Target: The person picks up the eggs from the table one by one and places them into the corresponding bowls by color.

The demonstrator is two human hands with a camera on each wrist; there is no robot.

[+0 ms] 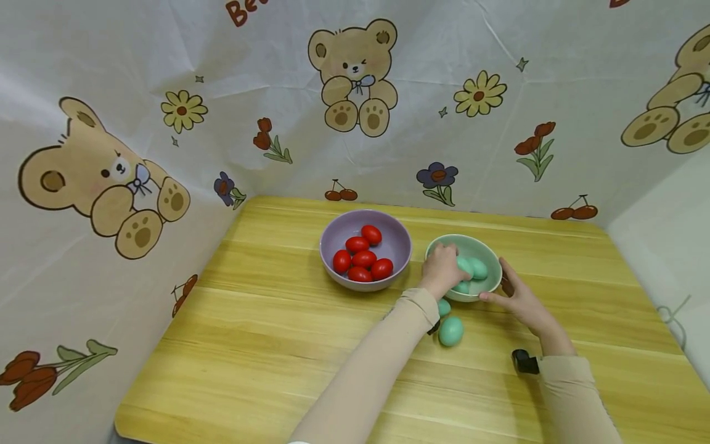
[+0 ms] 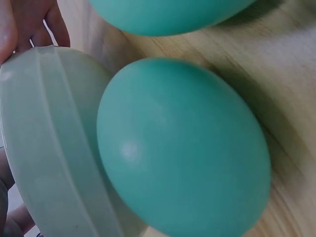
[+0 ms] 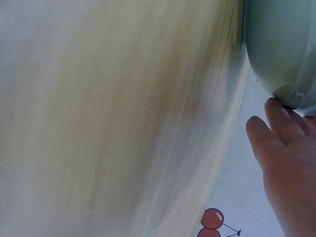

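Observation:
My left hand (image 1: pixel 442 269) reaches over the near-left rim of the pale green bowl (image 1: pixel 490 285), its fingers and thumb around a green egg (image 1: pixel 465 266). Other green eggs lie in that bowl, partly hidden by the hand. My right hand (image 1: pixel 524 303) is spread against the bowl's right side; in the right wrist view its fairly straight fingers (image 3: pixel 284 121) touch the outer wall. On the table in front of the bowl lies a green egg (image 1: pixel 451 332). Behind it a second one (image 1: pixel 444 307) is partly covered by my left wrist.
Left of the green bowl stands a purple bowl (image 1: pixel 400 250) holding several red eggs (image 1: pixel 363 259). The wooden table (image 1: pixel 249 320) meets a hanging sheet printed with bears and flowers at its back and left edges. A black wrist device (image 1: pixel 524 362) sits at my right wrist.

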